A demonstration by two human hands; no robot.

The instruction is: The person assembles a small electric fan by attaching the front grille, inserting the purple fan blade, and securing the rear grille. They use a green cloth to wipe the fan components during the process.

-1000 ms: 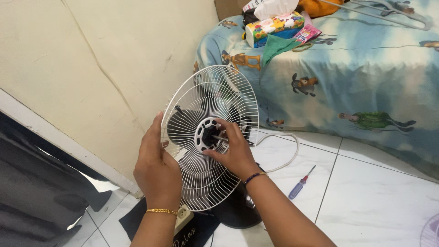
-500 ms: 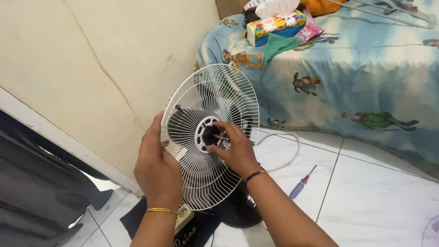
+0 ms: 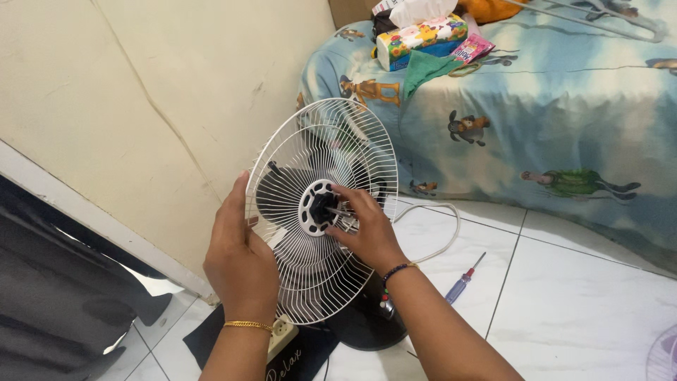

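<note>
A white wire fan guard sits mounted on a black fan body, tilted up toward me. My left hand grips the guard's left rim, thumb over the wires. My right hand pinches the black nut at the guard's white centre ring, next to the bare metal motor shaft. The fan's black base rests on the tiled floor under my right forearm.
A blue-handled screwdriver lies on the white tiles right of the fan. A white cord loops behind it. A mattress with a cartoon sheet carries a tissue box. A cream wall stands left; a power strip lies below.
My right hand's fingers shift slightly around the centre nut. The view drifts a little; the left hand keeps its hold on the guard.
</note>
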